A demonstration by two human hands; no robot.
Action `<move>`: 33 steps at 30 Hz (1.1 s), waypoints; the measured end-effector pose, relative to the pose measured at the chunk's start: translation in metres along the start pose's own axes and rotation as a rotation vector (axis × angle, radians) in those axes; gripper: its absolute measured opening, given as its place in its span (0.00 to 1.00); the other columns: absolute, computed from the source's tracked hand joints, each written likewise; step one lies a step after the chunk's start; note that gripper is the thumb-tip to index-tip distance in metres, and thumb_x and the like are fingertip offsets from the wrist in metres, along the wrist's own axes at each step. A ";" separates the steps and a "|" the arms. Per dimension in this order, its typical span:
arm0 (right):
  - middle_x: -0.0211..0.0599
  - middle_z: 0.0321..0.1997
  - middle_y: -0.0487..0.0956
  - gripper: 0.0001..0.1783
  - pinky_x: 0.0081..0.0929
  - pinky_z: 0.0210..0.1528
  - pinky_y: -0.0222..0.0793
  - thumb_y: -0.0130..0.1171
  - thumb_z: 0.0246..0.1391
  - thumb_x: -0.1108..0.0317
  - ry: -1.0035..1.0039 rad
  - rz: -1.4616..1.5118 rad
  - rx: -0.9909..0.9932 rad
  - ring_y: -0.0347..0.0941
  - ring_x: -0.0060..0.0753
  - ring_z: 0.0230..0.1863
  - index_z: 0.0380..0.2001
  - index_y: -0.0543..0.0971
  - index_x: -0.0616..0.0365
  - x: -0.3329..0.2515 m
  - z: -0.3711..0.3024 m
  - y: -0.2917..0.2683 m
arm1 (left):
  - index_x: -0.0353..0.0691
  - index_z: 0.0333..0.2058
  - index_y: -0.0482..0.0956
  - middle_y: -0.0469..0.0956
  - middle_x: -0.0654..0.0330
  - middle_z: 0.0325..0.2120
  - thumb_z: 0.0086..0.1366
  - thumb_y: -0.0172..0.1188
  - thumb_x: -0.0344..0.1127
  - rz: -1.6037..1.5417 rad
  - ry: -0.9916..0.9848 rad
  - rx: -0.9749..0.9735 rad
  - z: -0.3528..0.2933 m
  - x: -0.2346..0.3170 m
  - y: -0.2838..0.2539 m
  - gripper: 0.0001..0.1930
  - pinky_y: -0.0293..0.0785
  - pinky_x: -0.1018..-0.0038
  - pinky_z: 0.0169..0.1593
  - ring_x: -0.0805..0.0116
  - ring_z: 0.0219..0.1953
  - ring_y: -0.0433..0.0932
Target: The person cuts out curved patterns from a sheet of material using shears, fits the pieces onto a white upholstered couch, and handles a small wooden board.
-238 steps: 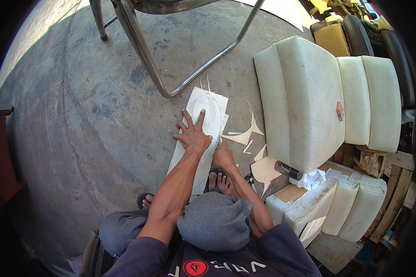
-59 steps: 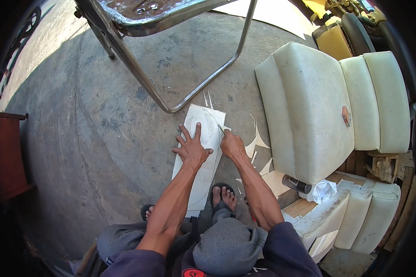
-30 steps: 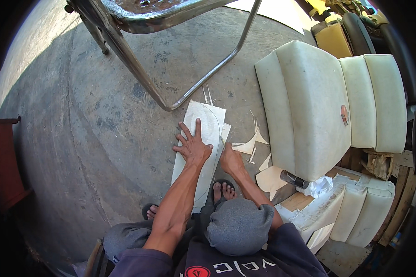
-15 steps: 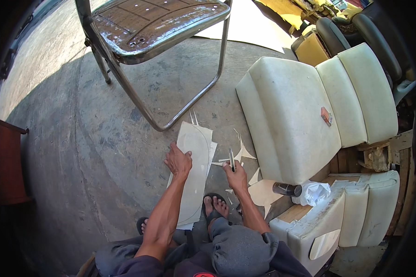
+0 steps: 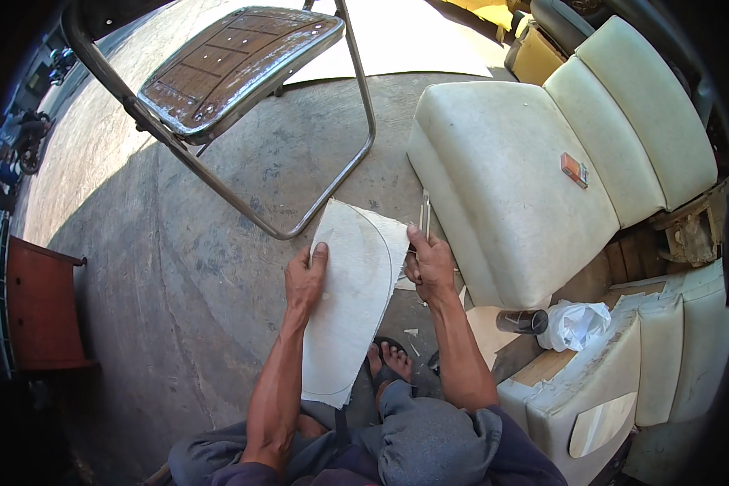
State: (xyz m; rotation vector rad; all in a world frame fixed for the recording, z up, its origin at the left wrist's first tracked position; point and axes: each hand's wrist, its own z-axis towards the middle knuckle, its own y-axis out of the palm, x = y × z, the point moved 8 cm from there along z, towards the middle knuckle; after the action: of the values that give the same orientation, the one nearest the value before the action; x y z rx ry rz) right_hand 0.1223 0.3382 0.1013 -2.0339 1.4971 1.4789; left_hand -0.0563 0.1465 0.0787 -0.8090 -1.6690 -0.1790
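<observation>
A thin pale board (image 5: 348,300) with a curved pencil line slants up in front of me, its lower end above my knees. My left hand (image 5: 304,281) is closed on its left edge, thumb on top. My right hand (image 5: 433,266) pinches the upper right edge and also holds a slim metal tool (image 5: 424,212) that points up past the fingers. The tool's kind is unclear, as its lower part is hidden in the hand. Pale offcuts (image 5: 411,332) lie on the floor below.
A metal-framed folding chair (image 5: 243,65) stands ahead. At right are a cream padded seat (image 5: 502,178) with a small red box (image 5: 574,170), a dark cup (image 5: 522,321), a white plastic bag (image 5: 577,324) and another worn seat (image 5: 575,405). A red-brown cabinet (image 5: 44,308) stands left.
The board has been lifted and tilted up from lower down. My right hand has come from beside it to grip its upper right edge, with the tool still in hand. The view has shifted.
</observation>
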 end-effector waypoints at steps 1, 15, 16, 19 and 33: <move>0.24 0.14 0.69 0.18 0.18 0.11 0.50 0.62 0.64 0.54 -0.023 0.011 -0.014 0.58 0.16 0.09 0.31 0.75 0.58 0.000 -0.003 0.001 | 0.28 0.44 0.82 0.83 0.55 0.33 0.72 0.55 0.57 -0.035 -0.031 -0.039 -0.002 -0.001 0.004 0.29 0.73 0.71 0.42 0.70 0.35 0.77; 0.27 0.21 0.76 0.21 0.24 0.26 0.69 0.73 0.53 0.56 -0.540 -0.620 0.146 0.70 0.22 0.21 0.38 0.80 0.63 -0.039 -0.039 0.010 | 0.30 0.40 0.85 0.84 0.53 0.27 0.66 0.60 0.64 0.131 -0.053 0.103 -0.026 0.039 -0.012 0.34 0.75 0.69 0.37 0.66 0.30 0.81; 0.28 0.21 0.76 0.21 0.26 0.28 0.69 0.73 0.52 0.57 -0.476 -0.547 0.117 0.71 0.24 0.23 0.37 0.80 0.63 -0.036 -0.038 0.014 | 0.31 0.40 0.85 0.84 0.52 0.26 0.65 0.61 0.64 0.138 -0.018 0.070 -0.028 0.047 -0.014 0.33 0.76 0.67 0.36 0.64 0.30 0.81; 0.30 0.22 0.77 0.19 0.30 0.32 0.70 0.73 0.52 0.58 -0.402 -0.428 0.092 0.71 0.26 0.26 0.35 0.79 0.63 -0.034 -0.041 0.023 | 0.32 0.39 0.85 0.83 0.49 0.24 0.63 0.63 0.64 0.200 0.111 0.021 -0.033 0.062 -0.015 0.33 0.76 0.63 0.34 0.58 0.27 0.83; 0.34 0.30 0.78 0.20 0.29 0.43 0.71 0.68 0.60 0.59 -0.706 -0.404 0.574 0.76 0.31 0.34 0.44 0.75 0.64 -0.078 -0.069 -0.038 | 0.25 0.46 0.82 0.84 0.45 0.37 0.67 0.58 0.66 0.076 -0.106 0.431 -0.036 0.045 -0.087 0.39 0.77 0.62 0.46 0.57 0.39 0.83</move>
State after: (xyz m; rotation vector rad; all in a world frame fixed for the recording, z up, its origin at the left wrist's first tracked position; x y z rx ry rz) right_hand 0.1952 0.3572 0.1828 -1.1960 0.9810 1.2158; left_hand -0.0803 0.0812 0.1563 -0.5588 -1.6903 0.2739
